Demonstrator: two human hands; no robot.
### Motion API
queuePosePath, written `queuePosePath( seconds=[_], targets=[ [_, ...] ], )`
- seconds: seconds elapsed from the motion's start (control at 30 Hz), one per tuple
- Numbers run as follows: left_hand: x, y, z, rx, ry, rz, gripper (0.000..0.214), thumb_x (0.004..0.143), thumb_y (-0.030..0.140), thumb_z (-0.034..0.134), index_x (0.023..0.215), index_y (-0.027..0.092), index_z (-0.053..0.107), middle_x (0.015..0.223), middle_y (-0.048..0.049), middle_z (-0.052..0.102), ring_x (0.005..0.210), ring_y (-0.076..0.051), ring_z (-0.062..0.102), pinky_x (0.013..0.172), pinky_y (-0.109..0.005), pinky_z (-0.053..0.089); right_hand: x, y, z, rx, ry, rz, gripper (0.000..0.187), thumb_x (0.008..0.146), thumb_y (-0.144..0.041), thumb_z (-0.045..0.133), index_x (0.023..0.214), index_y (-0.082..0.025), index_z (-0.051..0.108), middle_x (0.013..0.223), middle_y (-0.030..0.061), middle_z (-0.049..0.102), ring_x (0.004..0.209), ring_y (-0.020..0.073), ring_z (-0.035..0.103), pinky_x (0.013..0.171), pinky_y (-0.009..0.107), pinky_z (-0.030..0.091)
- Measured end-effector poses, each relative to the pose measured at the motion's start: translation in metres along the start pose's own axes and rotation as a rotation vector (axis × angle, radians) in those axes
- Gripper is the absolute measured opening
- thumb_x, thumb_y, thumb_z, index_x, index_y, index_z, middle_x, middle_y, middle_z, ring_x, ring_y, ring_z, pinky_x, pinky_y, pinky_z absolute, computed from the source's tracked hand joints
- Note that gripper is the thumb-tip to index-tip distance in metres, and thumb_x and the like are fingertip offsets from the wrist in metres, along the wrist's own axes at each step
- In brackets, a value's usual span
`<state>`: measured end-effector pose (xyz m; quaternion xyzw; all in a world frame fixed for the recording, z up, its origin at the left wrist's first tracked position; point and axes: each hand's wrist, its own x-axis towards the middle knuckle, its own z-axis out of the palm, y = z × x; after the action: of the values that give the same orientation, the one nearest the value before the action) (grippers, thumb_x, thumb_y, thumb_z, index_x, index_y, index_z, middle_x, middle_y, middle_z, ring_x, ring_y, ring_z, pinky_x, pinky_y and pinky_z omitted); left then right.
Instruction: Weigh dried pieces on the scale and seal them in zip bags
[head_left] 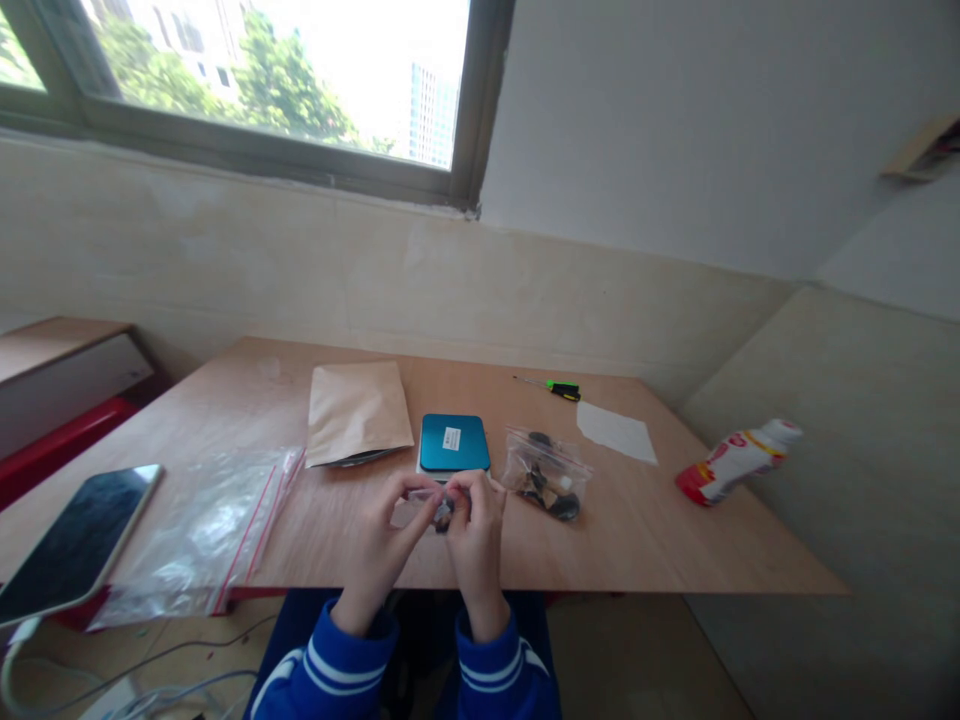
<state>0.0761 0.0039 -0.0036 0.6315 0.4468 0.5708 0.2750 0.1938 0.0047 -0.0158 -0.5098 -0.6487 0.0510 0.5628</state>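
Over the table's near edge, my left hand (384, 540) and my right hand (476, 545) are close together with thumbs and forefingers pinched. Between them is a small clear plastic bag (406, 510), with small dark bits showing at the fingertips; their kind is too small to tell. Just beyond my fingers lies a flat blue box (427, 445) with a white label. To the right of my right hand, a clear zip bag (517, 455) holds several dark round and angular pieces.
Left lie a brown paper pouch (360, 410), large empty zip bags (199, 520) and a phone (79, 540) with a cable at the table edge. Right are a green-and-black screwdriver (562, 390), a white paper sheet (619, 432) and a red-and-white bottle (731, 465). A wall stands behind the table.
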Motion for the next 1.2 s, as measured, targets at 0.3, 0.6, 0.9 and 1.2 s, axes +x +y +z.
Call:
queuePosePath(
  seconds=[0.3,0.6,0.9,1.2],
  targets=[
    [-0.006,-0.004,-0.003,0.152,0.197,-0.007,0.013,0.085,0.033,0.059,0.091,0.021,0.06,0.083,-0.0019,0.065,0.076,-0.017,0.063,0.07,-0.029,0.051,0.003,0.003,0.0,-0.001,-0.147,-0.086,0.012,0.096,-0.025,0.05,0.094,-0.024,0.062,0.091,0.0018,0.073,0.085,0.0178,0.064,0.087,0.036,0.039],
    [-0.001,-0.002,-0.019,0.166,0.134,0.041,0.011,0.085,0.031,0.06,0.087,0.021,0.059,0.081,-0.0019,0.066,0.077,-0.017,0.064,0.072,-0.029,0.052,0.004,0.01,0.003,0.044,-0.15,-0.073,0.025,0.092,-0.01,0.049,0.077,-0.023,0.065,0.082,0.0009,0.076,0.088,0.0192,0.069,0.086,0.039,0.039],
    [0.003,-0.006,-0.024,0.085,0.108,-0.036,0.015,0.084,0.033,0.061,0.091,0.02,0.061,0.083,-0.0014,0.069,0.078,-0.017,0.066,0.073,-0.03,0.053,0.01,-0.002,-0.003,0.03,-0.229,-0.111,0.016,0.092,-0.018,0.055,0.102,-0.024,0.067,0.099,0.0022,0.074,0.093,0.0189,0.065,0.088,0.037,0.04],
    [0.001,-0.011,-0.027,0.07,0.082,-0.013,0.007,0.084,0.027,0.063,0.086,0.021,0.066,0.081,-0.0009,0.069,0.078,-0.017,0.066,0.072,-0.028,0.052,0.008,-0.006,0.0,0.129,-0.225,-0.015,0.013,0.093,-0.022,0.055,0.089,-0.022,0.067,0.087,0.0017,0.072,0.084,0.0197,0.062,0.081,0.035,0.042]
  ],
)
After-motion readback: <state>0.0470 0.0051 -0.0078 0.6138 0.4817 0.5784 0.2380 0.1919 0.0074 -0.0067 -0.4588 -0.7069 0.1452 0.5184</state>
